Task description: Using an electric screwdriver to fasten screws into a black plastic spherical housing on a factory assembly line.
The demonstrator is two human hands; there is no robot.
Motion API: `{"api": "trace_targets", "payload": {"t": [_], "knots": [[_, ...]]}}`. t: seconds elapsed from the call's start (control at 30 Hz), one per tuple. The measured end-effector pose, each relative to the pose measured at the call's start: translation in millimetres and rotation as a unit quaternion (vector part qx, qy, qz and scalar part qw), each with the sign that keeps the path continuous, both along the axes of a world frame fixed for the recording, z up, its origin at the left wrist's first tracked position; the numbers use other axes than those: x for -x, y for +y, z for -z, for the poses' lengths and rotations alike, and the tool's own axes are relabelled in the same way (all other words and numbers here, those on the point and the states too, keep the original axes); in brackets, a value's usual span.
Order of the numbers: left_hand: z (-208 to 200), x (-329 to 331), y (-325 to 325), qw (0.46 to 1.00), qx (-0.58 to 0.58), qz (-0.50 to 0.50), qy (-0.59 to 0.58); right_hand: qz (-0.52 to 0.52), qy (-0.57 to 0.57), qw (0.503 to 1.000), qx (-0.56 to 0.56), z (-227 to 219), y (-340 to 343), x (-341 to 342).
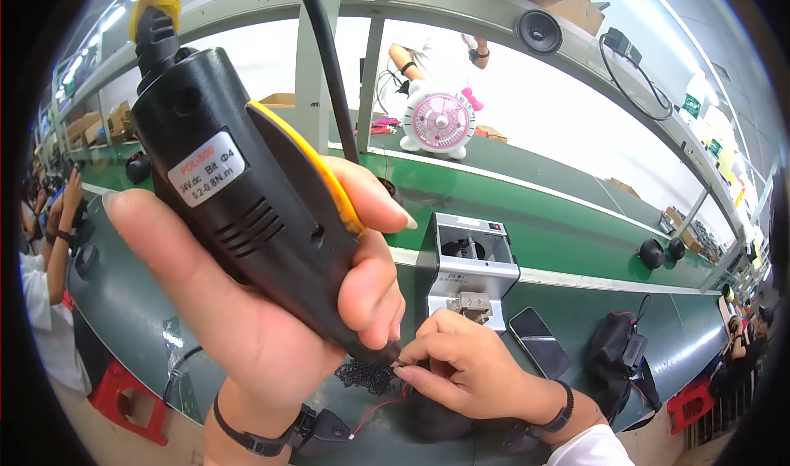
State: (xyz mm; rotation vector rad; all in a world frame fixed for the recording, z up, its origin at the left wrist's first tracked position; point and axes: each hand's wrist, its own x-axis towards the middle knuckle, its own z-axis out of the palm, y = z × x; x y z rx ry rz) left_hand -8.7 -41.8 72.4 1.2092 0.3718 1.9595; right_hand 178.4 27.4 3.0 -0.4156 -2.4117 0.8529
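Our left grip (255, 326) is raised above the desk (568, 301), close to us, with its palm turned up toward our eyes. The thumb (136, 227) stretches out to the left, nearly straight; the index finger (374, 202) extends to the right, and the remaining fingers curl toward the palm. Our left forearm (222, 449) rises steeply by the near edge. Our right grip (473, 367) sits lower, its thumb and index fingertips drawn together, while our right forearm (580, 417) slants in from the near right.

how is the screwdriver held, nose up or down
Nose down: the screwdriver slants, cord at top, nose by the right hand.
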Motion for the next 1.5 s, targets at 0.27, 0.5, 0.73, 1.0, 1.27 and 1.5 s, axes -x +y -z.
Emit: {"api": "trace_targets", "payload": {"t": [0.27,0.5,0.73,1.0,1.27,1.5], "knots": [[0.6,-4.6,0.7,0.999,0.034,-0.016,0.03,-0.037,-0.055,0.996,-0.059,-2.4,-5.5,-0.6],[0.3,-7.6,-1.7,0.998,0.023,-0.01,0.049,-0.032,-0.043,0.994,-0.095,-1.2,-7.5,-0.9],[3.1,-10.2,-3.4,0.998,0.029,-0.014,0.062,-0.051,-0.045,0.992,-0.109,2.9,-8.6,-1.2],[-2.0,-19.8,-4.5,0.996,0.065,-0.038,0.041,-0.057,-0.048,0.991,-0.109,4.7,-8.2,-3.6],[-6.4,-11.2,-5.0,0.993,0.056,-0.083,0.056,0.054,0.217,0.971,-0.088,11.0,-4.6,-0.8],[-3.0,-17.8,-5.6,0.993,-0.023,-0.109,0.049,-0.035,0.519,0.851,0.069,38.2,-16.9,8.4]]}}
